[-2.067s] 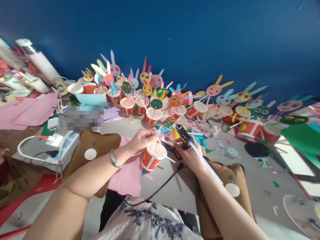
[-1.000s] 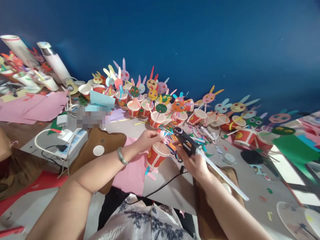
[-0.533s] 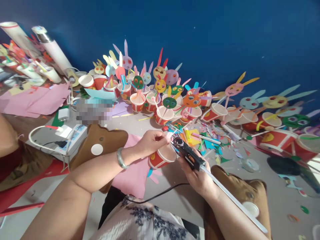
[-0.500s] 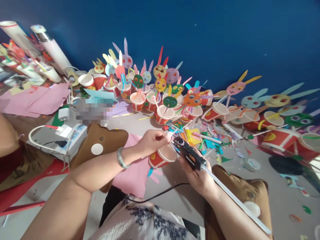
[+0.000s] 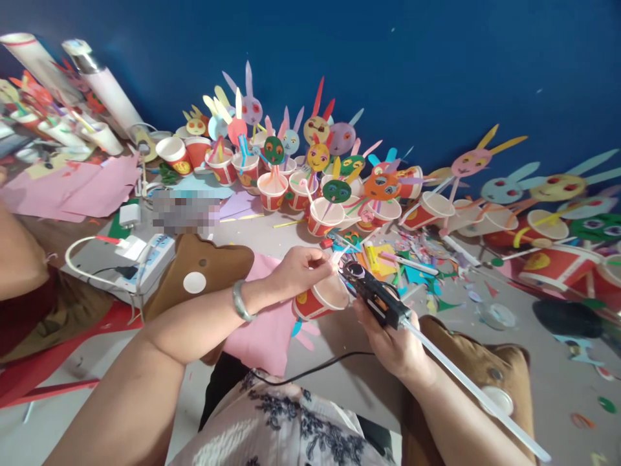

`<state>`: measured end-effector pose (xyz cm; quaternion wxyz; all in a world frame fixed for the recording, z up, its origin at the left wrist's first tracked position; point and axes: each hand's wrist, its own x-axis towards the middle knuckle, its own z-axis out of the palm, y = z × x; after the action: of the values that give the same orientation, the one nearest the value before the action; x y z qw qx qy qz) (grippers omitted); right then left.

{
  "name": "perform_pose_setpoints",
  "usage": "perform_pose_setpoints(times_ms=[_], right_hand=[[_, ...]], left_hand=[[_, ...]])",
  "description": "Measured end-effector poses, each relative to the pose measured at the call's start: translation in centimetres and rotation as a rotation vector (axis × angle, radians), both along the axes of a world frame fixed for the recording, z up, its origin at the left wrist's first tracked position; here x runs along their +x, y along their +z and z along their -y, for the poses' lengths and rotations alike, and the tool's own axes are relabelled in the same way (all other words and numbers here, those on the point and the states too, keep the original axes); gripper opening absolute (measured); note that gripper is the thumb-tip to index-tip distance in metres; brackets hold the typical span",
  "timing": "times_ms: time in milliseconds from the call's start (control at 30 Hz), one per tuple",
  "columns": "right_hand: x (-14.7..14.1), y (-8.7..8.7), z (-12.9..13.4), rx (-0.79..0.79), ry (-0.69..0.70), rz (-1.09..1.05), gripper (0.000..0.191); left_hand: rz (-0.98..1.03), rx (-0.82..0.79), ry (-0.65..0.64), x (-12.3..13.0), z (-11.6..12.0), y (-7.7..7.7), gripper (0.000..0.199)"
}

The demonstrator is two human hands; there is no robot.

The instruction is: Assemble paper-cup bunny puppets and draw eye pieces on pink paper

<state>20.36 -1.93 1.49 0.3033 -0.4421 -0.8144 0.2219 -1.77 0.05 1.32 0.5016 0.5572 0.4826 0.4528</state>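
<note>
My right hand (image 5: 395, 349) is wrapped round a black hot glue gun (image 5: 376, 294), its tip pointing towards my left hand. A long translucent glue stick (image 5: 475, 389) sticks out of its back, over my right forearm. With thumb and fingers pinched, my left hand (image 5: 301, 272) holds a small whitish strip (image 5: 338, 257) close to the gun's tip; whether they touch I cannot tell. Below that hand a red and white paper cup (image 5: 320, 303) stands tilted, partly hidden. Pink paper (image 5: 264, 343) lies under my left wrist.
Paper cups with rabbit-faced cutouts (image 5: 337, 191) line the blue wall. Colourful paper scraps (image 5: 422, 278) lie beyond the gun. A brown cushion (image 5: 194, 259) and a power strip (image 5: 150, 262) are at left. The gun's black cord (image 5: 315, 372) crosses my lap. Another person's arm (image 5: 22, 252) shows far left.
The view has swung slightly left and down, so everything sits a little further right. Both hands keep nearly the same pose, with the glue gun and strip still held.
</note>
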Motion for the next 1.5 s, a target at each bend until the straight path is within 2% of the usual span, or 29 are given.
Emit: perform_pose_setpoints(times_ms=[467,733,867,1500], right_hand=[[-0.04,0.0,-0.11,-0.011,-0.015,0.036,0.033],[-0.1,0.12,-0.27,-0.034,-0.008,0.024,0.034],[-0.11,0.3,-0.35,0.012,0.022,0.065,0.03],[-0.04,0.4,-0.04,0.018,0.018,0.071,0.017]], left_hand=[[0.005,0.021,-0.01,-0.05,0.02,-0.32,0.024],[0.015,-0.003,-0.016,-0.02,0.08,0.1,0.026],[0.011,-0.018,-0.013,-0.14,0.05,0.38,0.03],[0.01,-0.014,-0.027,-0.07,0.12,0.41,0.031]])
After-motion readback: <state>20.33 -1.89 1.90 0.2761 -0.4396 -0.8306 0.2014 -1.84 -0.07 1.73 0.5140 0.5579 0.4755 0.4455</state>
